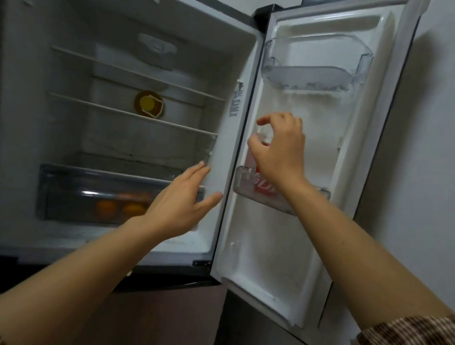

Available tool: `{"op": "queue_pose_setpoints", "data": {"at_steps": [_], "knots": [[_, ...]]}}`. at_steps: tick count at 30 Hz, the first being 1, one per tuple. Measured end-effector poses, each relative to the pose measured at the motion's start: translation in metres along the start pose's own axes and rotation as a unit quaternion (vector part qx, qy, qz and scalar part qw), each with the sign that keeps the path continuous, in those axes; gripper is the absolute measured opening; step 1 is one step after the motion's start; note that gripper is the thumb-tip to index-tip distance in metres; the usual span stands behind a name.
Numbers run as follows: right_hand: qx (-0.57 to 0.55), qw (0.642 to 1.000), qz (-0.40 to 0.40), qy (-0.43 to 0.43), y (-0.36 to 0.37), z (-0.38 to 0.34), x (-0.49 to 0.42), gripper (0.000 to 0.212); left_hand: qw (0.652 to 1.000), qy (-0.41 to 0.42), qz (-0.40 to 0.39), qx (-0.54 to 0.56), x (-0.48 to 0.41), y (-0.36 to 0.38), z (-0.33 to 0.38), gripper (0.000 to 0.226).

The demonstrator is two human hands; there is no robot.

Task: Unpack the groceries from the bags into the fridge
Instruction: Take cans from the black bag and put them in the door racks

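The bottle (251,159) stands in the lower door shelf (283,205) of the fridge (223,144), the right hand (280,149) curls over its top, gripping or not I cannot tell, the left hand (183,204) is flat and released, so I judge the next move calls for letting go.

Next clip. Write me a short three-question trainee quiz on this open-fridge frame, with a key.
1. Multiple choice: where do the oranges lie? A) upper door bin B) bottom drawer C) middle shelf
2. True or false: the left hand holds a bottle.
3. Fill in: the right hand is at the top of the red-labelled bottle, which stands in a shelf on the fridge ____.

Key: 1 B. 2 False: its fingers are straight and hold nothing. 3 door.
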State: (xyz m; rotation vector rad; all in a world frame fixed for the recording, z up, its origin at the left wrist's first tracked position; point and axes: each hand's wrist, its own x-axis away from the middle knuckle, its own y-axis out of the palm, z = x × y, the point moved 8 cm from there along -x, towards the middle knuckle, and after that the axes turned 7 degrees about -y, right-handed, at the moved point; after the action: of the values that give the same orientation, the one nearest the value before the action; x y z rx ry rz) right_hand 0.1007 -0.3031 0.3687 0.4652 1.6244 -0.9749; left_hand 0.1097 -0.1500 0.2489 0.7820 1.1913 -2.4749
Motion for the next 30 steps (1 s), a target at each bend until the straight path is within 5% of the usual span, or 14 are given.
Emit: {"op": "queue_pose_setpoints", "data": {"at_steps": [6,17,24,30], "knots": [[-0.104,0.985,-0.128,-0.055,0.07,-0.117,0.069,0.025,0.988,-0.107,0.024,-0.105,0.085,-0.078,-0.097,0.043],[-0.272,0.889,-0.355,-0.092,0.103,-0.418,0.267,0.04,0.917,-0.303,0.06,-0.252,0.379,-0.257,-0.194,0.039],[-0.322,0.814,-0.45,-0.177,0.06,-0.626,0.383,0.049,0.834,-0.457,0.094,-0.295,0.616,-0.375,-0.22,0.037],[-0.375,0.746,-0.481,-0.268,0.006,-0.793,0.441,0.054,0.73,-0.574,0.175,-0.327,0.785,-0.483,-0.208,0.046]]}}
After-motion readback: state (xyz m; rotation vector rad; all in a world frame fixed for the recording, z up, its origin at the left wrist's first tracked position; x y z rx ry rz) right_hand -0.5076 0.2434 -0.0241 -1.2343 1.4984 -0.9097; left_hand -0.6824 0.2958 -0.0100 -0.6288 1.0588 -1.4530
